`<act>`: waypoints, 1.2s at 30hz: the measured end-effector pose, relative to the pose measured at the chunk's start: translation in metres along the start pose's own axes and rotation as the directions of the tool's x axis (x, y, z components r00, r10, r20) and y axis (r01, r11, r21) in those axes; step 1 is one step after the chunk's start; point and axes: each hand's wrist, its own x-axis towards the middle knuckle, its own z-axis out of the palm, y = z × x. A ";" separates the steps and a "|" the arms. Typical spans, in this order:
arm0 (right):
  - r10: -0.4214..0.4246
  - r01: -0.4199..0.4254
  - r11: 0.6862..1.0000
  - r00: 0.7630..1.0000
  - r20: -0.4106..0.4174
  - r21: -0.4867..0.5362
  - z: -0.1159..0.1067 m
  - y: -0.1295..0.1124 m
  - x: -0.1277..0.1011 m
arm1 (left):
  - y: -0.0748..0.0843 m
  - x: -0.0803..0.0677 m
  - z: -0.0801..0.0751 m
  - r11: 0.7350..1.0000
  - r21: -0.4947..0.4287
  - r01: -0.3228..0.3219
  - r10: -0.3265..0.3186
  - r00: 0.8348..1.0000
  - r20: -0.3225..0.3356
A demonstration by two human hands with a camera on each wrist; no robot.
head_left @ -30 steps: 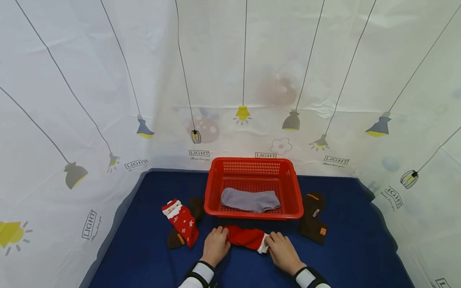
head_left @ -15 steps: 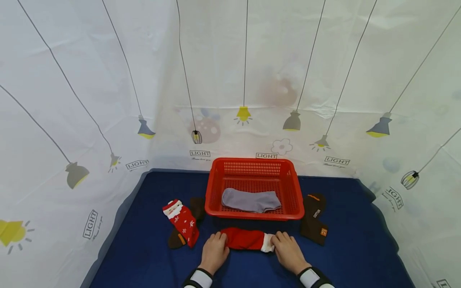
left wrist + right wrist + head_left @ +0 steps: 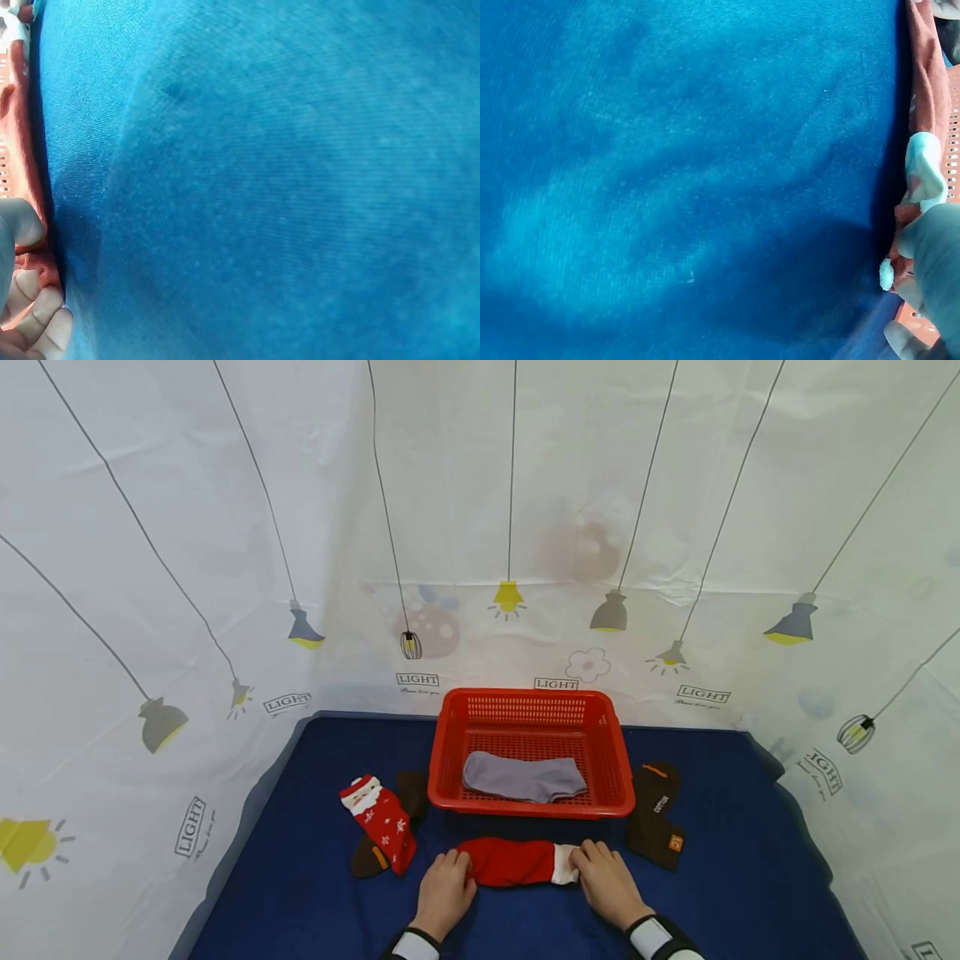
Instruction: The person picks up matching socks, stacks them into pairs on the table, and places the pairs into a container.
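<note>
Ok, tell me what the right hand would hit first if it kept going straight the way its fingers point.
The right hand points up and slightly left, away from the person. Its fingers already touch the white cuff of the red sock, so that comes first. Beyond it, probably the front wall of the red basket, though depth is hard to judge.

One red basket (image 3: 532, 752), two red Christmas socks (image 3: 516, 862), one grey sock (image 3: 522, 776), seemingly two brown socks (image 3: 654, 817), two hands (image 3: 444, 893).
</note>
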 end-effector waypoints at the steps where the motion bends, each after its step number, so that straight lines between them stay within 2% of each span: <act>1: -0.005 0.005 1.000 1.000 -0.009 -0.006 0.000 0.000 0.000 | 0.000 0.000 -0.001 1.000 -0.006 0.007 -0.007 1.000 0.012; 5: -0.031 0.030 0.999 0.998 -0.050 -0.026 0.000 0.001 -0.002 | 0.000 -0.001 -0.003 1.000 -0.003 0.023 -0.023 0.998 0.059; 8: -0.039 0.038 0.999 0.998 -0.052 -0.022 0.000 0.001 -0.003 | -0.002 -0.001 -0.004 1.000 0.020 0.018 -0.020 0.998 0.063; 14: -0.004 0.004 1.000 1.000 -0.005 0.002 -0.004 0.001 -0.003 | -0.002 0.005 -0.009 0.998 0.059 0.000 0.001 1.000 -0.015; 17: -0.012 0.013 0.999 1.000 -0.020 0.031 -0.005 0.001 -0.003 | -0.001 0.008 -0.010 0.997 0.064 -0.048 0.052 0.996 -0.067; 19: -0.025 0.027 0.998 0.999 -0.023 0.053 -0.005 0.000 -0.003 | -0.001 0.009 -0.011 0.994 0.061 -0.088 0.093 0.993 -0.077; 21: -0.036 0.037 0.997 0.999 -0.015 0.068 -0.005 0.000 -0.004 | 0.000 0.008 -0.011 0.992 0.054 -0.112 0.115 0.992 -0.055; 23: -0.040 0.040 0.997 0.999 -0.001 0.072 -0.005 0.000 -0.005 | 0.000 0.007 -0.011 0.993 0.045 -0.111 0.111 0.994 -0.005; 26: -0.035 0.033 0.997 0.999 0.029 0.072 -0.005 -0.001 -0.007 | 0.000 0.005 -0.013 0.997 0.027 -0.077 0.074 0.993 0.091; 29: -0.023 0.018 0.997 0.998 0.064 0.069 -0.005 0.000 -0.009 | -0.001 0.003 -0.015 0.999 0.015 -0.045 0.042 0.987 0.156; 32: -0.011 0.005 0.998 0.996 0.083 0.066 -0.004 0.001 -0.010 | -0.002 0.002 -0.014 0.999 0.016 -0.027 0.024 0.982 0.189; 36: -0.006 0.001 0.998 0.997 0.082 0.065 -0.003 0.001 -0.010 | -0.004 0.001 -0.013 0.999 0.027 -0.023 0.018 0.981 0.193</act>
